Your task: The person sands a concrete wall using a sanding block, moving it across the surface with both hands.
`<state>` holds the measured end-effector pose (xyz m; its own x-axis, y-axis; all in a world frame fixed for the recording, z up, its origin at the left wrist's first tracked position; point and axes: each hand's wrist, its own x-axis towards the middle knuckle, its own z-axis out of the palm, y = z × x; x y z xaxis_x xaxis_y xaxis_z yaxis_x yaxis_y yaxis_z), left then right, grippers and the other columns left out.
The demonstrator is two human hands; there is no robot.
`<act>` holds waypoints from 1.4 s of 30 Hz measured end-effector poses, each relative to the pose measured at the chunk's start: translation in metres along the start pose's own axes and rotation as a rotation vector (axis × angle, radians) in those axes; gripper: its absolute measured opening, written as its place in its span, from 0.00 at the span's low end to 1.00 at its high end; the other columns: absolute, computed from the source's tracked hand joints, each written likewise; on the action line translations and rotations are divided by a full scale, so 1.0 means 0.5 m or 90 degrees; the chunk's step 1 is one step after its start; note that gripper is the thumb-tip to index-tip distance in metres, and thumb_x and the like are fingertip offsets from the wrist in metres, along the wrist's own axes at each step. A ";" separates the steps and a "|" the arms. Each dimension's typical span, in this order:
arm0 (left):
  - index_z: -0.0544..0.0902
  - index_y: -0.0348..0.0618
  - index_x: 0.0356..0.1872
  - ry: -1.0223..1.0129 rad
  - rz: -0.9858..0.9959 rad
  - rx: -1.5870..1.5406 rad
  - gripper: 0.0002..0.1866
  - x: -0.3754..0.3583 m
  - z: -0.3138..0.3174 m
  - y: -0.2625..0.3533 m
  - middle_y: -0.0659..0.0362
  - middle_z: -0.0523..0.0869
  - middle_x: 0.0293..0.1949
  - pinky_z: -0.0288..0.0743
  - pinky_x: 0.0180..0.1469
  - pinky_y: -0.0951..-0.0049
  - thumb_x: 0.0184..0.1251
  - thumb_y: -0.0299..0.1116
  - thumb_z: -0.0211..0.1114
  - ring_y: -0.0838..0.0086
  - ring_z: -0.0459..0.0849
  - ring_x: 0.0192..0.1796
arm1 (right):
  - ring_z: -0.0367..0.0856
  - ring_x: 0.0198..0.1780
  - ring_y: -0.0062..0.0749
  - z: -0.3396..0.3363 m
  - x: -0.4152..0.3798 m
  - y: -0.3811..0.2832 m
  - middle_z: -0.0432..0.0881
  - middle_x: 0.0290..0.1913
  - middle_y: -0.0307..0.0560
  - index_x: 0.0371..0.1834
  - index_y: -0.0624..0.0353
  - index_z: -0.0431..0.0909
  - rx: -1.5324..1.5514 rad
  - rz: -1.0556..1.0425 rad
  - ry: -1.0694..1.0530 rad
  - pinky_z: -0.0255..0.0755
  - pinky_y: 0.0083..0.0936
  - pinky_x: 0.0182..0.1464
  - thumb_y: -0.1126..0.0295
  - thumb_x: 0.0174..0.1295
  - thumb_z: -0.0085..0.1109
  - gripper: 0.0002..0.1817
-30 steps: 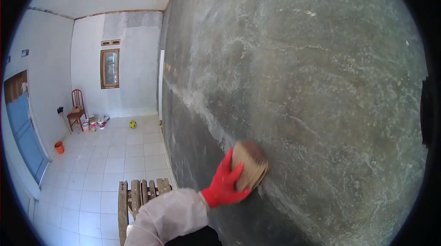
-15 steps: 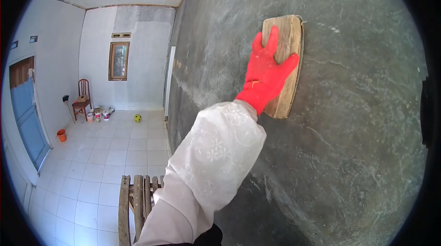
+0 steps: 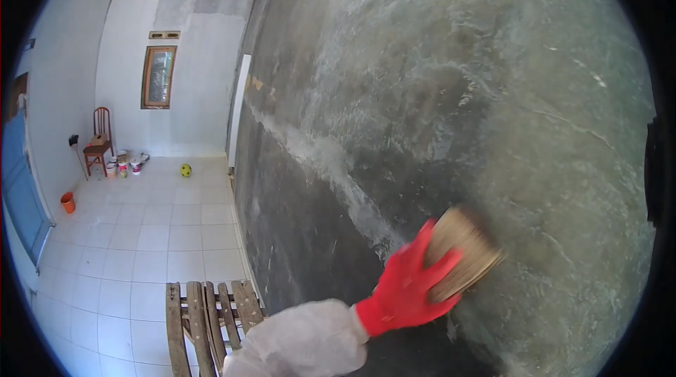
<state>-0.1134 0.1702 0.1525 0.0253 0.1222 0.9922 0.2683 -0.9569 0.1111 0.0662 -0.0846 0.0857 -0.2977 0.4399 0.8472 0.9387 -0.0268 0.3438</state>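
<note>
My left hand (image 3: 408, 289), in a red glove, is closed on a wooden block (image 3: 461, 254) low on the grey wall (image 3: 394, 130). The glove's fingers spread over the block's left part, and the block is tilted and blurred by motion. Its far face lies toward the wall; whether it touches all along cannot be made out. A pale sleeve (image 3: 303, 338) covers my forearm. My right hand is outside the view.
A slatted wooden stand (image 3: 201, 320) is at the lower left. Beyond the tiled floor (image 3: 148, 236) are a chair (image 3: 98, 148), several paint containers (image 3: 123, 165), a yellow-green ball (image 3: 186, 170), an orange bucket (image 3: 67, 202) and a blue door (image 3: 24, 187).
My left hand and the wooden block have moved down the wall and slightly right, and the block has turned. The view has shifted, with the room's far end now further left.
</note>
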 end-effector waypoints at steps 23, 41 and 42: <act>0.69 0.50 0.70 0.151 0.098 -0.017 0.40 0.399 -0.005 -0.079 0.30 0.62 0.68 0.76 0.46 0.49 0.52 0.43 0.73 0.40 0.79 0.46 | 0.76 0.59 0.58 0.114 0.086 -0.017 0.76 0.58 0.55 0.52 0.58 0.81 -0.260 0.060 0.044 0.74 0.52 0.60 0.63 0.66 0.58 0.16; 0.69 0.44 0.69 0.087 0.084 -0.004 0.42 0.364 -0.014 -0.041 0.33 0.63 0.68 0.76 0.56 0.50 0.51 0.44 0.76 0.39 0.75 0.59 | 0.64 0.68 0.69 0.148 -0.012 -0.003 0.66 0.68 0.58 0.62 0.57 0.71 -0.260 0.085 0.073 0.61 0.65 0.67 0.67 0.64 0.49 0.22; 0.69 0.44 0.69 0.087 0.083 0.003 0.42 0.408 -0.016 -0.041 0.33 0.63 0.68 0.76 0.56 0.50 0.51 0.44 0.76 0.39 0.75 0.59 | 0.64 0.68 0.69 0.147 -0.012 -0.006 0.66 0.68 0.58 0.62 0.57 0.71 -0.264 0.098 0.060 0.61 0.66 0.67 0.68 0.64 0.49 0.22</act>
<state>-0.1212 0.2125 0.3530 -0.0706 -0.0406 0.9967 0.2754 -0.9611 -0.0197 0.0781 -0.0210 0.0497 -0.1921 0.3191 0.9280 0.8300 -0.4517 0.3272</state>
